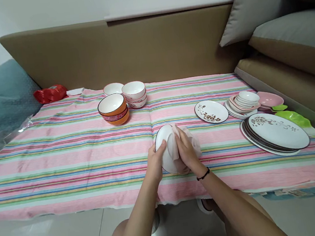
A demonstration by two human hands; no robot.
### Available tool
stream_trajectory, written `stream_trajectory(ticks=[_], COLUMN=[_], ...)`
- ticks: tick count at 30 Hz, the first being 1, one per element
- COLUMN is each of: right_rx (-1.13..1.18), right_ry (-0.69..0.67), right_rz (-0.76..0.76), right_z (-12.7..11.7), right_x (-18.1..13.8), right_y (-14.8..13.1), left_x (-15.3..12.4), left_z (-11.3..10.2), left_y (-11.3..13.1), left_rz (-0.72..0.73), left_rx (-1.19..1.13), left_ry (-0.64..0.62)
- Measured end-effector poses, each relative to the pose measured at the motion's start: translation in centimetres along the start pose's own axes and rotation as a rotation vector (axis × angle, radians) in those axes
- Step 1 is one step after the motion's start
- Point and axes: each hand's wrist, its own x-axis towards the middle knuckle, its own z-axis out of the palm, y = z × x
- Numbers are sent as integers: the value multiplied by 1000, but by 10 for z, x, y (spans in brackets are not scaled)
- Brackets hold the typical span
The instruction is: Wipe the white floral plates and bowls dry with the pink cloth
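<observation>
My left hand [155,162] grips the left side of a white bowl [166,149], thumb over its rim, holding it tilted above the striped cloth [64,161]. My right hand [187,153] is closed on a pale pink rag [192,141] and presses it against the bowl's right side. A black band circles my right wrist.
Stacked orange bowls [113,109] and white patterned bowls [134,94] stand at the back left. A flowered plate [211,111], small saucers [244,103], a pink bowl [270,99], green leaf dishes [296,117] and a stack of large plates [275,132] lie at right. A red bag [50,93] lies far left.
</observation>
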Motion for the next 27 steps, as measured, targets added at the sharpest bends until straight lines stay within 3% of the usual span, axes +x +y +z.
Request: stream_trajectory(ticks=[3, 6, 10, 15, 20, 24, 27], right_rx=[-125, -245, -385, -560, -565, -415, -206], right_ry=[-15, -9, -99, -206, -302, -155, 26], right_rz=[-87, -194, -347, -550, -687, -647, -426], right_z=[4, 11, 16, 7, -19, -35, -37], right_x=[-5, -12, -24, -23, -2, 7, 8], right_y=[2, 0, -14, -29, -23, -14, -13], left_x=[7, 14, 19, 19, 17, 12, 9], left_z=[1, 2, -1, -9, -9, -5, -4], left_y=[-1, 0, 8, 19, 23, 23, 24], left_rz=[-38, -40, -36, -114, -125, -90, -7], left_rx=[-291, -556, -737, -748, -728, -634, -409], left_ry=[68, 58, 59, 65, 141, 35, -34])
